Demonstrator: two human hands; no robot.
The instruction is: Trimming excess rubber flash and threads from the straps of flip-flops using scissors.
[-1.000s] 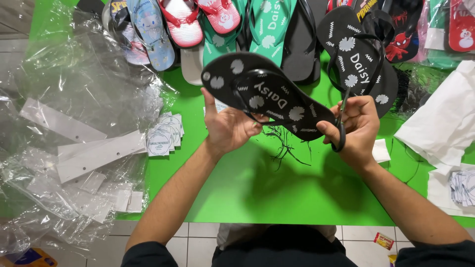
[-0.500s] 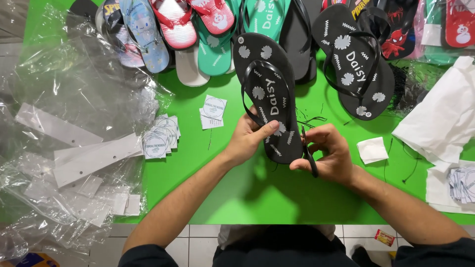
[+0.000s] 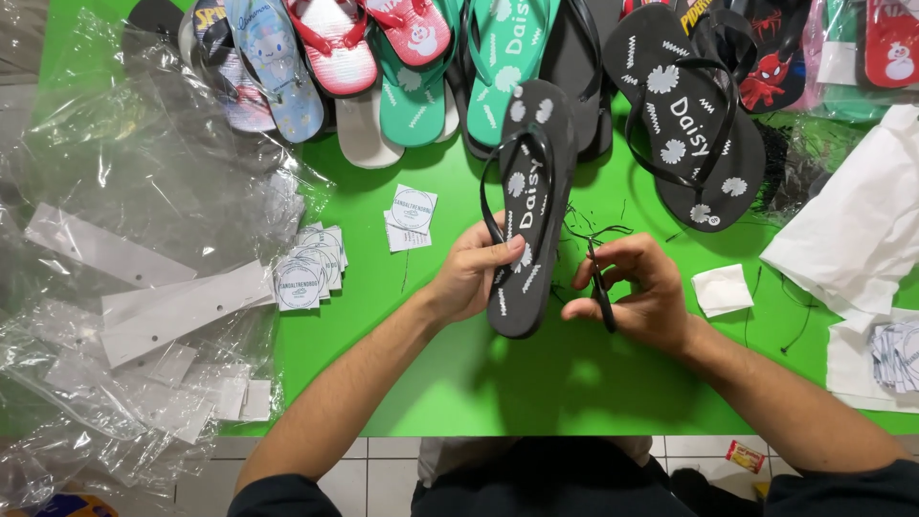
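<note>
The left hand (image 3: pixel 474 273) is grasping a black flip-flop (image 3: pixel 531 206) by its lower edge, holding it above the middle of the green counter (image 3: pixel 431 383). At its 3 o'clock the right hand (image 3: pixel 637 292) is clenching small black scissors (image 3: pixel 600 287). A stack of round-printed tags (image 3: pixel 308 268) is lying at 9 o'clock

— What sort of place is this?

— A small packing or craft workshop for footwear, by the look of it. A bright green table (image 3: pixel 574 383) carries rows of printed flip-flops (image 3: pixel 421 67) along its far edge.

— Anything besides the shoes?

— Yes: a stack of round-printed paper tags (image 3: pixel 308 273) near the left edge, clear plastic bags (image 3: pixel 134 191) with white card headers (image 3: pixel 182 311) heaped off the left side, and loose black tag strings (image 3: pixel 593 230) mid-table. Tiled floor (image 3: pixel 316 469) shows below the near edge.
</note>
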